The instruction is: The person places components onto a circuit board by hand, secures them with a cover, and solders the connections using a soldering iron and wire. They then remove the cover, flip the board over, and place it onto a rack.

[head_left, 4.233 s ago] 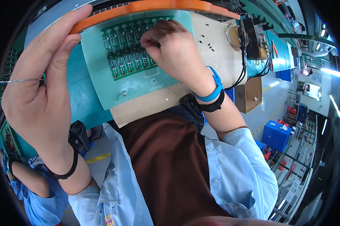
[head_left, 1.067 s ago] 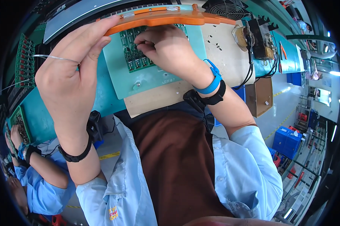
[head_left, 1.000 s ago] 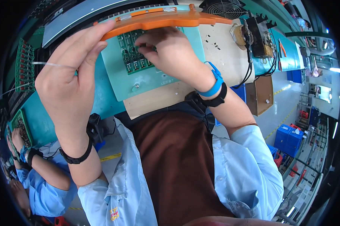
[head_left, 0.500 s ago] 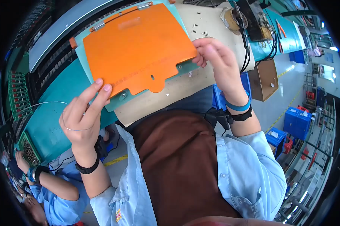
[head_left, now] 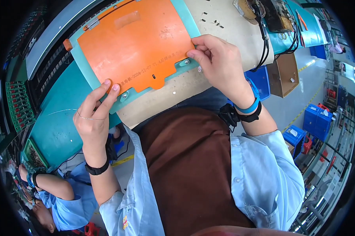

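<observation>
An orange hinged cover plate (head_left: pixel 134 43) lies over a pale green fixture base (head_left: pixel 91 78), its hinges along the far edge. My left hand (head_left: pixel 91 112) has its fingertips closed on the plate's near left corner. A thin silvery wire (head_left: pixel 91 118) runs across that hand's fingers and trails off to the left. With thumb and forefinger, my right hand (head_left: pixel 220 65) grips the plate's right near corner. Two screw knobs, one of them the right knob (head_left: pixel 184 62), show on the base beside the plate's notched near edge. Whatever lies beneath the plate is hidden.
Several small dark parts (head_left: pixel 217 24) lie on the beige mat (head_left: pixel 228 43). Beyond it, a soldering station (head_left: pixel 277 17) trails black cables. Green circuit boards (head_left: pixel 18 104) and a green tray of small parts (head_left: pixel 35 153) sit left, near a co-worker's arm (head_left: pixel 55 187).
The orange plate has tipped down flatter onto the green base. My right hand has moved slightly left and down with its corner; my left hand stays at the other corner.
</observation>
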`<action>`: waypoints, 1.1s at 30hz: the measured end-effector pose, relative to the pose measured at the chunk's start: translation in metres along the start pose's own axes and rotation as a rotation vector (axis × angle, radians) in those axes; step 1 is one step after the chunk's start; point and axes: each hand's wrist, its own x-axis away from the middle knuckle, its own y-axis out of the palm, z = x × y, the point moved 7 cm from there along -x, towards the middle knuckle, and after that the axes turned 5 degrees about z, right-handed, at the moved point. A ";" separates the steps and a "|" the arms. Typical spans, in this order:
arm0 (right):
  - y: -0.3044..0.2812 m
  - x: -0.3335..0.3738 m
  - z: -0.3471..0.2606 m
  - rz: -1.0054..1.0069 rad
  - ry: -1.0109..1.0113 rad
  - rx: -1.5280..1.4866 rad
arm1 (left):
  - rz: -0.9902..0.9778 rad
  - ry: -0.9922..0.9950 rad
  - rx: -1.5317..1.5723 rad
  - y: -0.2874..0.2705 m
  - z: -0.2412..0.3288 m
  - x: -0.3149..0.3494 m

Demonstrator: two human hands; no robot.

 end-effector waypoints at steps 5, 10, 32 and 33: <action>0.002 0.001 -0.004 0.026 -0.011 0.064 | 0.007 -0.059 0.055 0.005 -0.006 0.006; 0.002 0.001 -0.006 0.058 -0.050 0.103 | 0.011 -0.029 0.036 0.005 -0.003 0.005; 0.006 -0.059 -0.008 0.053 -0.058 0.110 | 0.285 -0.271 -0.007 -0.088 0.000 -0.077; 0.010 -0.061 -0.009 0.049 -0.059 0.112 | 0.286 -0.267 -0.011 -0.088 -0.001 -0.078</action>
